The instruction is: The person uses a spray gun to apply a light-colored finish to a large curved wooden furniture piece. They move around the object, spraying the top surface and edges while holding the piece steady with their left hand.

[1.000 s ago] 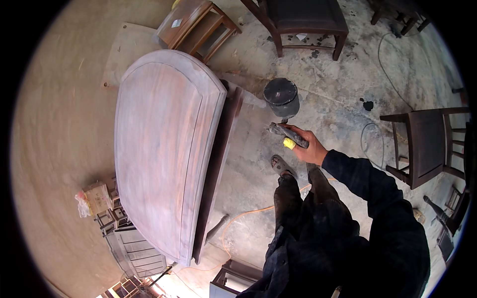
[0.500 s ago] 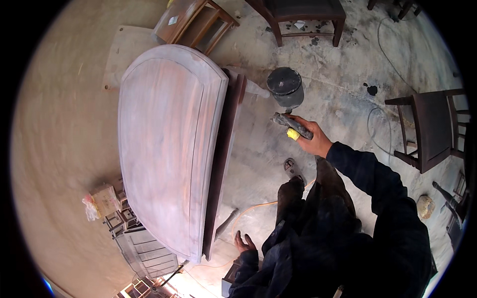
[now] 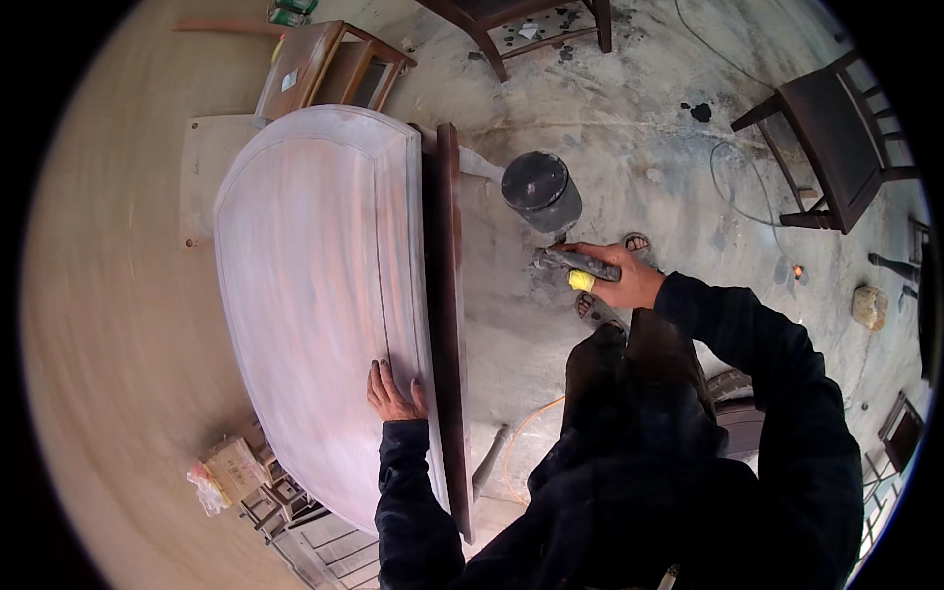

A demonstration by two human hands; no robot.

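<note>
My left hand [image 3: 395,395] lies on the long wooden tabletop [image 3: 305,265] near its right edge, fingers stretched out and holding nothing. The tabletop has a pale, streaky whitish-pink surface with a line running inside its curved border. Over the floor to its right, my right hand [image 3: 634,283] is closed around a dark grey, elongated object [image 3: 587,265]; its exact kind I cannot make out. A yellow piece [image 3: 581,281] shows beside it under the fingers. Just beyond that hand stands a dark round bucket [image 3: 541,192].
A dark wooden chair [image 3: 831,138] stands at right, another [image 3: 492,18] at the far side. A small brown wooden piece of furniture [image 3: 320,74] sits beyond the tabletop. A thin cable [image 3: 713,172] and an orange cord [image 3: 511,442] lie on the floor. A cardboard box [image 3: 236,469] rests at left.
My left hand has moved up and left from beside the table onto the tabletop. My right hand still grips the grey object. The whole view has shifted, with my feet now nearer the bucket.
</note>
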